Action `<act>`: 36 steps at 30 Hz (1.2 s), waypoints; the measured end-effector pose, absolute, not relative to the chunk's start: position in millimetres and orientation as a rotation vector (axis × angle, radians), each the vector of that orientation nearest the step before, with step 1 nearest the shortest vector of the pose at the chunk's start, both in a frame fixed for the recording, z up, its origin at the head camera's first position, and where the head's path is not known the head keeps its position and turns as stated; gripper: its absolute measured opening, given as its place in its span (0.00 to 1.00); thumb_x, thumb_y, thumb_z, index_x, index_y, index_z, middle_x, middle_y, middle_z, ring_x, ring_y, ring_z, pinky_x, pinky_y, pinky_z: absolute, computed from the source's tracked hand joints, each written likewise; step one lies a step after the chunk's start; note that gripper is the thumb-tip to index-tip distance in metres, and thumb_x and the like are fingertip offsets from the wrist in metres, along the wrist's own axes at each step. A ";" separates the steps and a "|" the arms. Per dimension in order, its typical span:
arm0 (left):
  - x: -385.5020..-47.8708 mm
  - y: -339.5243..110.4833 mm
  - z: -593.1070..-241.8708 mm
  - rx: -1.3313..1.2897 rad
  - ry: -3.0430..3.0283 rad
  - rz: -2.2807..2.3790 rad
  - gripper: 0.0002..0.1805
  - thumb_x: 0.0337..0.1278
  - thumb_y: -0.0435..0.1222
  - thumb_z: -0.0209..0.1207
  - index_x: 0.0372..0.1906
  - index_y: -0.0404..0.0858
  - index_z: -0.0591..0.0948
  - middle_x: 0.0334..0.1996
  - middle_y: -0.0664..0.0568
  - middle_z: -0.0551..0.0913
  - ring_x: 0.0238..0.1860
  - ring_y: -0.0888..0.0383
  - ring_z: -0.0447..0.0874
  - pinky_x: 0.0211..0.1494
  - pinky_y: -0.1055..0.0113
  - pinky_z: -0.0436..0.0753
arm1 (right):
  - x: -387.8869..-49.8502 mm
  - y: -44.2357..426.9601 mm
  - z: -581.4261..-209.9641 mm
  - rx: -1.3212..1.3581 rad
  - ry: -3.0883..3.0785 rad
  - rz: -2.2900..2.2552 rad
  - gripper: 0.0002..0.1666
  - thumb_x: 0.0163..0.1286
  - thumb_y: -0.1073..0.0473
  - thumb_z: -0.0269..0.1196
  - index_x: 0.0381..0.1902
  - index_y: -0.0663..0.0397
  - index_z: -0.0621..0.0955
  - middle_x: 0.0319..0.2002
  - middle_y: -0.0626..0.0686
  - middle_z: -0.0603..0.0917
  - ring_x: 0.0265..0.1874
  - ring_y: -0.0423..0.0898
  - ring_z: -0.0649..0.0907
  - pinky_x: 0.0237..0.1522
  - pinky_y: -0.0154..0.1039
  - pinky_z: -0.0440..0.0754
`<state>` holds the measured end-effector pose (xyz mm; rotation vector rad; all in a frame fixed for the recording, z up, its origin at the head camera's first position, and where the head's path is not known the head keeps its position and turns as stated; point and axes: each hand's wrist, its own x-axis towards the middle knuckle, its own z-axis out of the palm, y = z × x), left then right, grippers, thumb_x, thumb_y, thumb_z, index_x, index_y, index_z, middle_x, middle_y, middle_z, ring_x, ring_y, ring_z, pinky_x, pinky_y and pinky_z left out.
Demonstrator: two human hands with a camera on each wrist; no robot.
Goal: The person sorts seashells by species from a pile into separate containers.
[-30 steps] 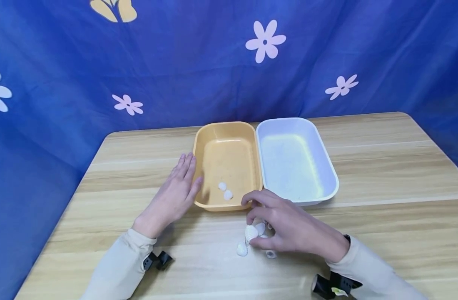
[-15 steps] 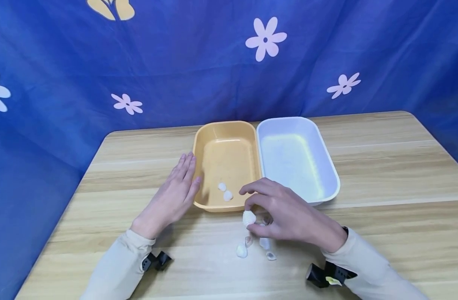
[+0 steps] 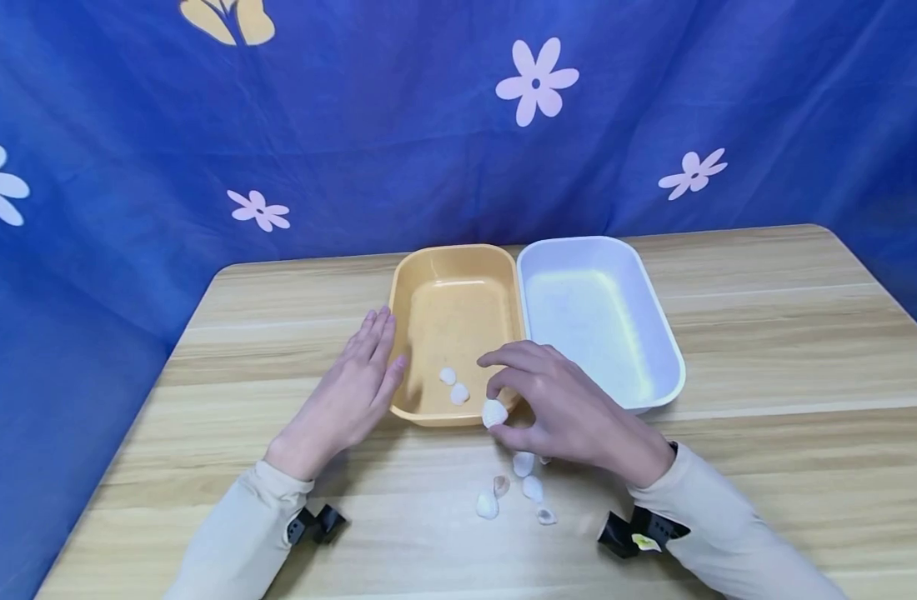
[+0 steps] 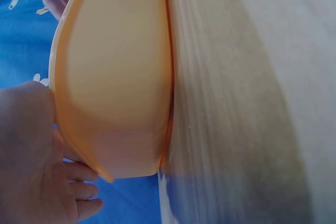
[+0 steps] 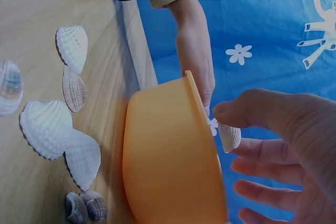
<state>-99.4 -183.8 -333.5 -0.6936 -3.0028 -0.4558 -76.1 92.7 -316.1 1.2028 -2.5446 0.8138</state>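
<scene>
The wooden table (image 3: 766,350) carries a white tray (image 3: 588,321) on the right and, just beside it on the left, an orange tray (image 3: 458,312). The left hand (image 3: 346,387) lies at the orange tray's left rim, fingers straight and thumb over the edge, gripping nothing firmly as far as shows. The right hand (image 3: 559,408), its other fingers spread apart, pinches the white shell (image 3: 493,414) between thumb and index finger, at the orange tray's near right corner and about level with the rim; whether it is over the inside I cannot tell. This shell should be light and quite stiff, brittle at the thin edge, its ribs giving some bite against slipping; opposite edges look the best place for a gentle two-finger hold. Its long axis, if it has a clear one, seems to run near to far, from thumb to index finger; which end is the hinge is hidden. Nearer on the table, loose shells (image 3: 532,488) lie scattered, pointing various ways. Smallest in the head view, a pair of shells (image 3: 459,393) rests in the orange tray's near part.
</scene>
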 end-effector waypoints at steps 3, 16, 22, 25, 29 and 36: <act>-99.2 -183.5 -333.4 -0.686 -3.015 -0.453 0.34 0.77 0.47 0.32 0.74 0.25 0.47 0.75 0.36 0.44 0.75 0.41 0.38 0.76 0.48 0.46 | -77.7 91.7 -317.5 1.175 -2.550 0.819 0.14 0.51 0.53 0.73 0.32 0.52 0.82 0.56 0.53 0.80 0.59 0.51 0.75 0.61 0.49 0.73; -98.5 -183.7 -335.1 -0.683 -3.022 -0.460 0.34 0.77 0.46 0.33 0.74 0.26 0.47 0.75 0.35 0.44 0.75 0.41 0.38 0.76 0.46 0.48 | -86.8 84.4 -324.7 1.060 -2.534 0.827 0.11 0.51 0.54 0.71 0.29 0.53 0.83 0.60 0.56 0.77 0.63 0.53 0.71 0.65 0.52 0.67; -99.2 -183.8 -335.3 -0.678 -3.022 -0.459 0.33 0.77 0.45 0.34 0.73 0.25 0.48 0.75 0.35 0.44 0.75 0.41 0.38 0.75 0.45 0.48 | -91.2 76.6 -327.0 1.009 -2.538 0.796 0.12 0.50 0.55 0.72 0.28 0.56 0.83 0.60 0.59 0.77 0.65 0.56 0.70 0.70 0.58 0.57; -99.0 -184.1 -335.7 -0.675 -3.024 -0.460 0.33 0.77 0.45 0.35 0.73 0.25 0.48 0.75 0.35 0.44 0.75 0.40 0.39 0.75 0.45 0.48 | -92.3 71.4 -328.5 0.963 -2.564 0.778 0.13 0.49 0.54 0.73 0.27 0.56 0.83 0.59 0.59 0.77 0.65 0.58 0.69 0.70 0.62 0.54; -99.1 -184.5 -335.7 -0.673 -3.028 -0.460 0.33 0.77 0.45 0.34 0.73 0.25 0.48 0.75 0.35 0.43 0.75 0.40 0.38 0.75 0.45 0.48 | -94.3 64.8 -331.2 0.906 -2.587 0.755 0.12 0.49 0.55 0.72 0.27 0.55 0.83 0.60 0.60 0.76 0.66 0.59 0.68 0.71 0.63 0.51; -99.0 -183.8 -334.9 -0.673 -3.016 -0.458 0.34 0.77 0.46 0.34 0.73 0.25 0.48 0.75 0.35 0.44 0.75 0.40 0.39 0.76 0.46 0.47 | -97.3 58.3 -333.6 0.867 -2.613 0.749 0.12 0.49 0.55 0.72 0.26 0.57 0.83 0.64 0.64 0.72 0.68 0.62 0.64 0.70 0.65 0.53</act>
